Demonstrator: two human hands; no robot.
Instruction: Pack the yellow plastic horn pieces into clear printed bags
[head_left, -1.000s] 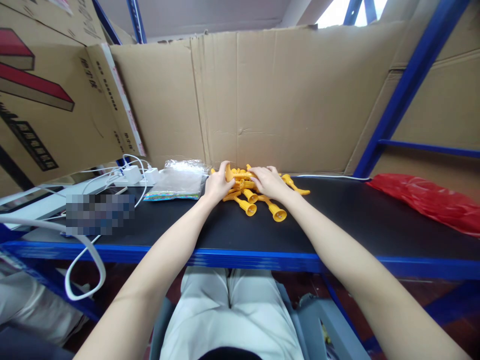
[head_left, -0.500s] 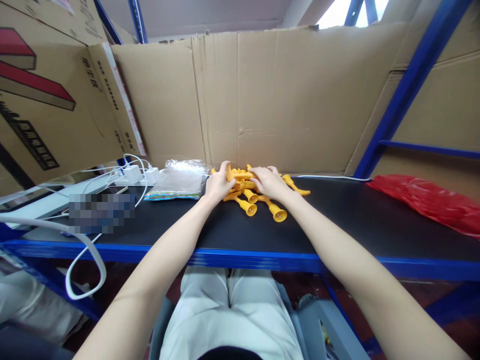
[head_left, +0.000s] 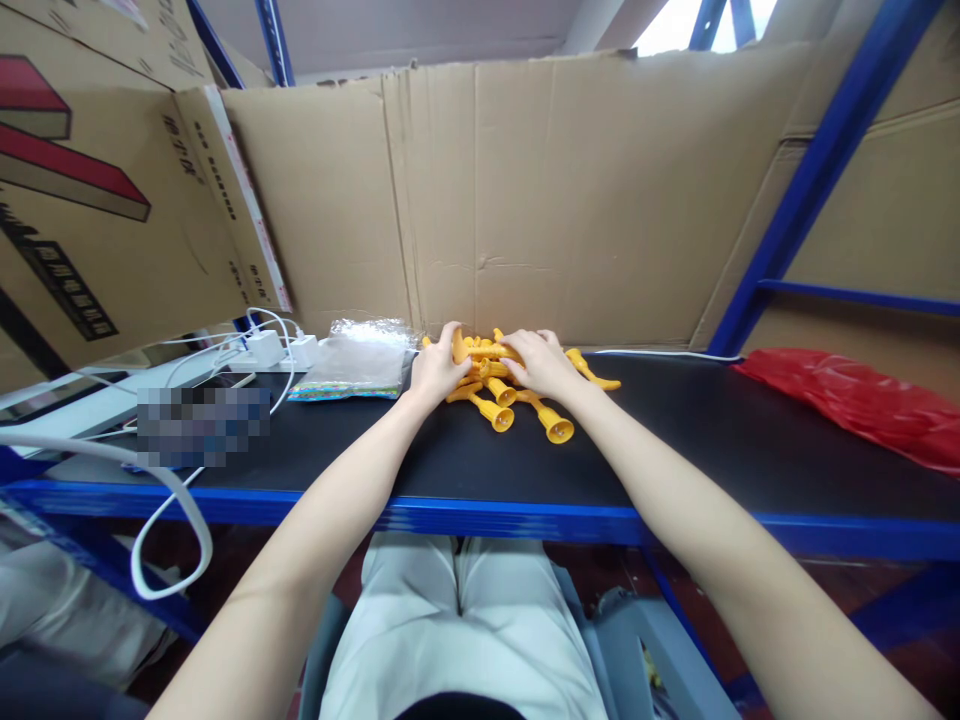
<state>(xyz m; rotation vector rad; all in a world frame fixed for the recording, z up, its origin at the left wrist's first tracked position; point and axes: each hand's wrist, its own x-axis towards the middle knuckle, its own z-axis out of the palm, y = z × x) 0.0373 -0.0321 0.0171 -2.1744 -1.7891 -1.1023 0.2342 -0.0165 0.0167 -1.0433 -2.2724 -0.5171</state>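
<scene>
Several yellow plastic pieces with flared, cup-like ends lie in a loose pile point(head_left: 493, 415) at the middle of the black table. My left hand point(head_left: 437, 372) is closed around the flared end of one yellow horn-shaped piece point(head_left: 487, 351), at the pile's left side. This piece lies sideways between both hands, above the others. On the right, my right hand point(head_left: 541, 362) is closed on the other end of it, with the fingertips partly hidden. Another yellow piece point(head_left: 592, 372) rests just beyond my right wrist.
Left of the pile lies a stack of clear plastic bags point(head_left: 352, 365). Further left are white chargers point(head_left: 266, 348) with cables and a blurred-out object point(head_left: 202, 427). A red plastic bag point(head_left: 847, 400) lies at the right. A cardboard wall point(head_left: 585, 200) stands behind the table.
My right hand has shifted slightly, and more of the sideways yellow piece shows beside its fingers. My left hand and the pile look the same.
</scene>
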